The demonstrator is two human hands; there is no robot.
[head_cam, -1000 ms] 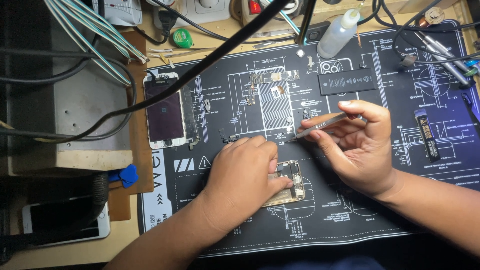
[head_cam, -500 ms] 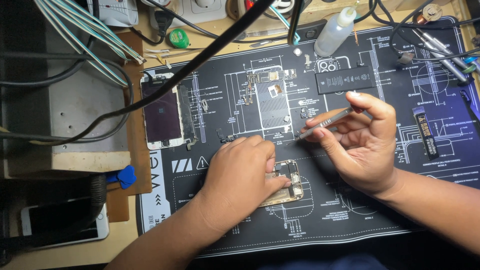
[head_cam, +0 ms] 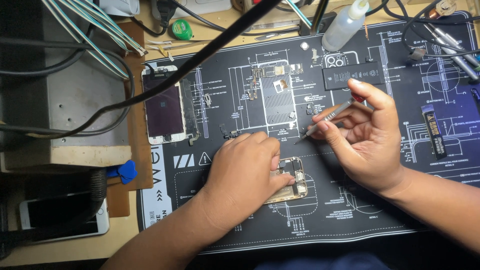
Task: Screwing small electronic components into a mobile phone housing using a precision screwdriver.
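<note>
Black printed mat (head_cam: 400,200): left hand (head_cam: 247,172) presses gold opened phone (head_cam: 292,180); right hand (head_cam: 367,137) pinches grey screwdriver (head_cam: 327,117).

left hand (head_cam: 245,172) on opened phone (head_cam: 290,181), right hand (head_cam: 367,137) apparently gripping screwdriver (head_cam: 327,117)

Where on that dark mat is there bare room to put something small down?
Free: the mat strip along its near edge, below the left hand, and the patch between the right hand and the small black strip. Crowded: around the circuit board and battery.
</note>
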